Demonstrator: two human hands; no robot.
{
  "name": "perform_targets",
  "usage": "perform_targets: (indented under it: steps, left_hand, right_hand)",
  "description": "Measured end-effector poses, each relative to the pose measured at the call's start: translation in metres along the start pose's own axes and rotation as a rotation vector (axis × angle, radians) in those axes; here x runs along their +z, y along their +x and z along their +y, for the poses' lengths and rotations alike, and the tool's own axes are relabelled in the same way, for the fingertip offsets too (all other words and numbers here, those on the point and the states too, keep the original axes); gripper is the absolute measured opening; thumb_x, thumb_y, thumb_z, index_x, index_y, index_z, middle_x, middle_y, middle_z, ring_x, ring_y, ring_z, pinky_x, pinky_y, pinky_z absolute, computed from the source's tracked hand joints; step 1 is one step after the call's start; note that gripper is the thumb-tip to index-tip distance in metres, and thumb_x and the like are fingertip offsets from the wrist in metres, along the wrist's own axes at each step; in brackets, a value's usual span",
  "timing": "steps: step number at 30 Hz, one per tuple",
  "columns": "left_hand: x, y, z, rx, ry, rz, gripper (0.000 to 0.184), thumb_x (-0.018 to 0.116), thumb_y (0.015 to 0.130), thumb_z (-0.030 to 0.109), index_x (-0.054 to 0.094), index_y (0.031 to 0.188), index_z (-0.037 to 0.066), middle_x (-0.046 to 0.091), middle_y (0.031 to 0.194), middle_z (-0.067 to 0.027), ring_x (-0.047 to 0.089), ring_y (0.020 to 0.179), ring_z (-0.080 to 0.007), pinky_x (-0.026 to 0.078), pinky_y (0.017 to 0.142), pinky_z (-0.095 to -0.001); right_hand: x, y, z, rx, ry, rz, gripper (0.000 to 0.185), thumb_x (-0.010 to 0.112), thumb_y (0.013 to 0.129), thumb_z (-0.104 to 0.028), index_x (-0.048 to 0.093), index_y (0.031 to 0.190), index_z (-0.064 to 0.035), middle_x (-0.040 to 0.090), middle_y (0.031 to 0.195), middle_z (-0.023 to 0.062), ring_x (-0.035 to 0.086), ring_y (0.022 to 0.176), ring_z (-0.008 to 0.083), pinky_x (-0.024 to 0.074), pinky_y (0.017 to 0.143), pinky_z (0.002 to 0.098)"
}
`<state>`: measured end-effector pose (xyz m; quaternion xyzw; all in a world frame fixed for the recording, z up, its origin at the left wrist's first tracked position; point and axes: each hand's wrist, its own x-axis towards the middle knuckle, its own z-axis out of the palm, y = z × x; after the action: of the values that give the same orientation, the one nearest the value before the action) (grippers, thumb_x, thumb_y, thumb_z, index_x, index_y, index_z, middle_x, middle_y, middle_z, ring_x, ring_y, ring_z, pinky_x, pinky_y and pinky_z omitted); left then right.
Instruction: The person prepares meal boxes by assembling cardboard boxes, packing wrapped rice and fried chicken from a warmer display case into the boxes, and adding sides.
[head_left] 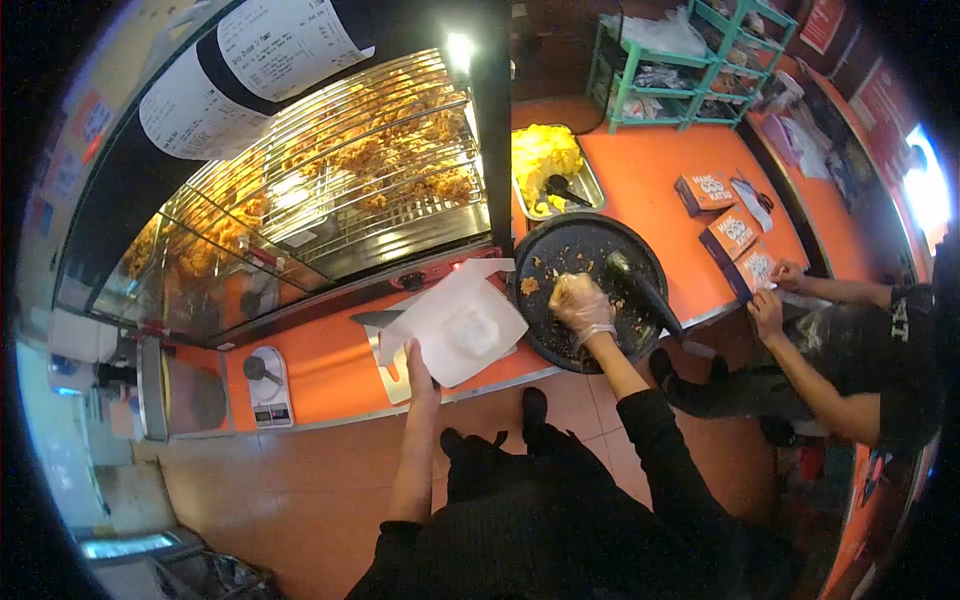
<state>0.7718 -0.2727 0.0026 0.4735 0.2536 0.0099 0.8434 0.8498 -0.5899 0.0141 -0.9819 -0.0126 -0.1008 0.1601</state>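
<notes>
My left hand is closed on the near left edge of an open white paper box, tilted above the orange counter; a pale patch shows inside it. In a clear plastic glove, my right hand is closed over a large dark stone mortar. Its fingers are bunched around something pale that I cannot make out. Brown crumbs and bits lie in the mortar. A dark pestle leans across the mortar's right side, its end past the rim.
A lit glass case with fried food on racks stands at the left. Behind the mortar is a tray of yellow food. A scale sits left. A co-worker's hands touch printed boxes at the right.
</notes>
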Motion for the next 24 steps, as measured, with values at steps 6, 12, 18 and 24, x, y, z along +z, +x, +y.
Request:
perform_targets:
  steps: [6, 12, 18, 24]
  left_hand:
    - [0.037, 0.009, -0.030, 0.028, 0.085, 0.094, 0.049, 0.051, 0.098, 0.040, 0.040, 0.131, 0.006, 0.054, 0.126, -0.0106, 0.054, 0.118, -0.0239, 0.045, 0.101, -0.0377]
    - [0.085, -0.002, -0.006, 0.058, 0.471, 0.117, 0.087, 0.088, 0.068, 0.024, 0.035, 0.132, -0.001, 0.052, 0.130, -0.0152, 0.052, 0.121, -0.0260, 0.044, 0.102, -0.0371]
    - [0.095, 0.005, -0.011, 0.099, 0.710, 0.176, 0.106, 0.097, 0.054, 0.022, 0.031, 0.133, -0.006, 0.052, 0.131, -0.0188, 0.052, 0.122, -0.0280, 0.044, 0.103, -0.0364]
    - [0.088, 0.010, -0.007, 0.151, 0.760, 0.085, 0.106, 0.096, 0.054, 0.018, 0.031, 0.135, -0.003, 0.052, 0.130, -0.0181, 0.052, 0.121, -0.0282, 0.044, 0.102, -0.0364]
  right_hand:
    - [-0.020, 0.029, 0.049, 0.580, 1.328, -0.142, 0.034, 0.066, 0.086, -0.029, 0.064, 0.109, -0.0050, 0.066, 0.092, 0.0019, 0.061, 0.077, 0.0154, 0.0498, 0.067, 0.0267]
    - [-0.081, 0.026, -0.008, 0.585, 1.495, -0.291, 0.050, 0.065, 0.086, -0.037, 0.058, 0.122, -0.0028, 0.065, 0.099, 0.0031, 0.063, 0.085, 0.0151, 0.0519, 0.073, 0.0260]
    - [-0.091, 0.047, -0.093, 0.051, 0.977, -0.481, 0.029, 0.067, 0.085, -0.028, 0.065, 0.108, -0.0106, 0.068, 0.101, 0.0104, 0.066, 0.089, 0.0250, 0.0532, 0.080, 0.0386]
    - [-0.057, 0.020, -0.102, -0.059, 0.364, -0.216, 0.028, 0.062, 0.083, -0.023, 0.064, 0.110, -0.0124, 0.063, 0.114, 0.0155, 0.059, 0.107, 0.0411, 0.0480, 0.094, 0.0439]
